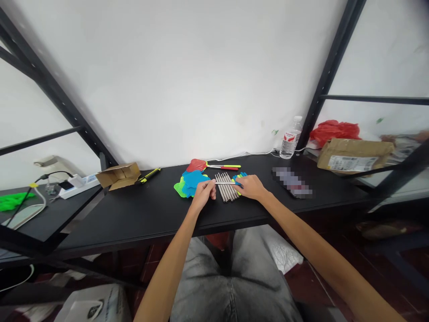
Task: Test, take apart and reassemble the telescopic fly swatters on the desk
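Observation:
Over the black table, my left hand (203, 195) pinches one end of a thin metal rod (225, 183). My right hand (252, 186) closes around a blue handle (238, 182) at the rod's other end; whether the two are joined cannot be made out. Beneath the rod lies a row of several loose metal rods (228, 193). Blue fly swatter heads (195, 181) are piled beside my left hand, over a green one (180, 188). Blue and yellow-green handles (243, 175) lie partly hidden by my right hand. Behind are fly swatters with a red head (196, 165) and metal shafts.
An opened cardboard box (119, 176) and a yellow-black utility knife (149, 175) lie to the left. Rightward are a pixelated phone-like object (292, 182), a water bottle (290, 139) and a taped carton (353, 155). Black shelf posts flank the table (134, 219).

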Motion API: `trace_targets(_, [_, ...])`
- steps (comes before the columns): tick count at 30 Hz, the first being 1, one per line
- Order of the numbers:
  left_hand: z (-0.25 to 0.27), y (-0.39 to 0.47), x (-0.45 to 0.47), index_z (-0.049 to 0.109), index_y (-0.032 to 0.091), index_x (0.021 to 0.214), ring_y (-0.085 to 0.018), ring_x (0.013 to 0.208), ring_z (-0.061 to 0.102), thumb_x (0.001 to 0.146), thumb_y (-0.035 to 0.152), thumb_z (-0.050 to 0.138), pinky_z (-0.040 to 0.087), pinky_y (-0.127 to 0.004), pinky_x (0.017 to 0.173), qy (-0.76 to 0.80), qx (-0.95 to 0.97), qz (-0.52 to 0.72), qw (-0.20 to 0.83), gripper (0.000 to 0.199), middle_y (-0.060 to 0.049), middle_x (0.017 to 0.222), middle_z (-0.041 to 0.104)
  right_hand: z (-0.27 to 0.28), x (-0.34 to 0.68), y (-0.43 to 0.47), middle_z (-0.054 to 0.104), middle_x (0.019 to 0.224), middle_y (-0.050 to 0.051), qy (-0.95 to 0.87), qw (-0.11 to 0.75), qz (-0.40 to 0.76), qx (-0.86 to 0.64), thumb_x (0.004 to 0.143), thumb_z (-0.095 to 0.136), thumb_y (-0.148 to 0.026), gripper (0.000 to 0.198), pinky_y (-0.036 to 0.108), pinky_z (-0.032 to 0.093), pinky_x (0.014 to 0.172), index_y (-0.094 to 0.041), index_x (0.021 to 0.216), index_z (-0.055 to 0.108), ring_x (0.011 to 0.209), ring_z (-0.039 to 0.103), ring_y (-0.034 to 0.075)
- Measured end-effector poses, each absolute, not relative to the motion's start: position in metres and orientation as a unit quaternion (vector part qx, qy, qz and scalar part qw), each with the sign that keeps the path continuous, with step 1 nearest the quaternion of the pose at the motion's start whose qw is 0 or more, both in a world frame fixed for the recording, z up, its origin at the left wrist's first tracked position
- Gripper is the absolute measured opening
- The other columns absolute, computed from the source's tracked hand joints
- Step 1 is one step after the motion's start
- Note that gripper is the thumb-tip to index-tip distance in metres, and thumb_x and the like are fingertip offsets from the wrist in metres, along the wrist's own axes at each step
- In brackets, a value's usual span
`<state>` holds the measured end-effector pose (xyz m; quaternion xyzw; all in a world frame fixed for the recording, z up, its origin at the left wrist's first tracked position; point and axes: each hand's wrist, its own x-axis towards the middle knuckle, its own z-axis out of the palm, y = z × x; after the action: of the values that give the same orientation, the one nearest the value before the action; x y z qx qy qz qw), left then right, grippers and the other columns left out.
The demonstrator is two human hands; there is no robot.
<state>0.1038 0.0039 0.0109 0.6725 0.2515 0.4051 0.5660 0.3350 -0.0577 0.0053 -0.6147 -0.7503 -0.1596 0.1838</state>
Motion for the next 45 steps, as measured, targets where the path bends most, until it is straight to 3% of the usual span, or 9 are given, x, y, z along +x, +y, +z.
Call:
trace_targets(15, [0.013, 0.0, 0.104, 0.052, 0.02, 0.061, -0.011, 0.047, 0.051, 0.091, 0.055, 0.057, 0.042, -0.024, 0.051, 0.247, 0.729, 0.391, 0.505, 0.047, 0.003, 0.053, 0.048, 0.005, 0.334, -0.059, 0.071, 0.077, 0.006, -0.758, 0.193, -0.15, -0.605, 0.098, 0.048, -0.05, 0.038, 0.028, 0.026, 0.062, -0.021, 0.087, 0.069, 0.07, 0.06, 0.019])
trace_targets(20, [0.016, -0.006, 0.103, 0.062, 0.021, 0.073, -0.014, 0.054, 0.051, 0.09, 0.051, 0.059, 0.04, -0.026, 0.058, 0.308, 0.739, 0.479, 0.361, 0.035, 0.002, 0.058, 0.052, 0.006, 0.334, -0.06, 0.072, 0.08, 0.004, -0.761, 0.223, -0.15, -0.591, 0.099, 0.047, -0.051, 0.036, 0.028, 0.027, 0.063, -0.021, 0.097, 0.068, 0.071, 0.062, 0.019])
trace_targets(23, [0.017, -0.003, 0.097, 0.069, 0.022, 0.087, -0.023, 0.083, 0.061, 0.091, 0.044, 0.058, 0.044, -0.032, 0.079, 0.367, 0.741, 0.528, 0.193, 0.025, -0.005, 0.078, 0.065, 0.005, 0.336, -0.059, 0.072, 0.079, 0.004, -0.752, 0.222, -0.151, -0.602, 0.099, 0.047, -0.05, 0.036, 0.028, 0.026, 0.062, -0.021, 0.094, 0.068, 0.071, 0.062, 0.018])
trace_targets(25, [0.016, 0.002, 0.092, 0.071, 0.021, 0.102, -0.03, 0.108, 0.059, 0.091, 0.039, 0.058, 0.04, -0.04, 0.097, 0.425, 0.737, 0.516, 0.103, 0.025, -0.011, 0.102, 0.069, 0.004, 0.338, -0.057, 0.072, 0.078, 0.004, -0.741, 0.224, -0.151, -0.614, 0.099, 0.046, -0.05, 0.037, 0.028, 0.025, 0.062, -0.021, 0.092, 0.068, 0.071, 0.062, 0.018])
trace_targets(28, [0.01, 0.01, 0.086, 0.063, 0.019, 0.127, -0.038, 0.13, 0.047, 0.087, 0.041, 0.06, 0.028, -0.052, 0.111, 0.545, 0.729, 0.413, 0.019, 0.046, -0.017, 0.136, 0.058, 0.004, 0.34, -0.056, 0.07, 0.073, 0.004, -0.719, 0.236, -0.15, -0.637, 0.1, 0.044, -0.051, 0.039, 0.028, 0.025, 0.061, -0.021, 0.088, 0.067, 0.07, 0.063, 0.018])
trace_targets(31, [0.004, 0.013, 0.083, 0.057, 0.016, 0.137, -0.042, 0.138, 0.038, 0.083, 0.051, 0.062, 0.023, -0.058, 0.113, 0.608, 0.738, 0.293, -0.017, 0.065, -0.02, 0.15, 0.046, 0.004, 0.342, -0.055, 0.069, 0.071, 0.003, -0.699, 0.246, -0.145, -0.656, 0.1, 0.043, -0.051, 0.04, 0.028, 0.024, 0.061, -0.021, 0.085, 0.066, 0.07, 0.063, 0.018])
trace_targets(35, [0.002, 0.014, 0.079, 0.065, 0.018, 0.128, -0.04, 0.131, 0.046, 0.084, 0.055, 0.06, 0.027, -0.056, 0.11, 0.615, 0.743, 0.261, -0.042, 0.057, -0.017, 0.144, 0.053, 0.006, 0.344, -0.057, 0.068, 0.07, 0.003, -0.689, 0.252, -0.134, -0.667, 0.099, 0.044, -0.052, 0.04, 0.028, 0.023, 0.06, -0.021, 0.084, 0.065, 0.069, 0.062, 0.018])
trace_targets(45, [0.012, 0.016, 0.07, 0.074, 0.019, 0.113, -0.037, 0.112, 0.057, 0.09, 0.053, 0.055, 0.034, -0.05, 0.101, 0.616, 0.701, 0.358, -0.037, 0.045, -0.015, 0.12, 0.069, 0.006, 0.345, -0.056, 0.068, 0.069, 0.003, -0.684, 0.259, -0.119, -0.672, 0.099, 0.041, -0.053, 0.042, 0.027, 0.023, 0.06, -0.022, 0.084, 0.066, 0.069, 0.062, 0.018])
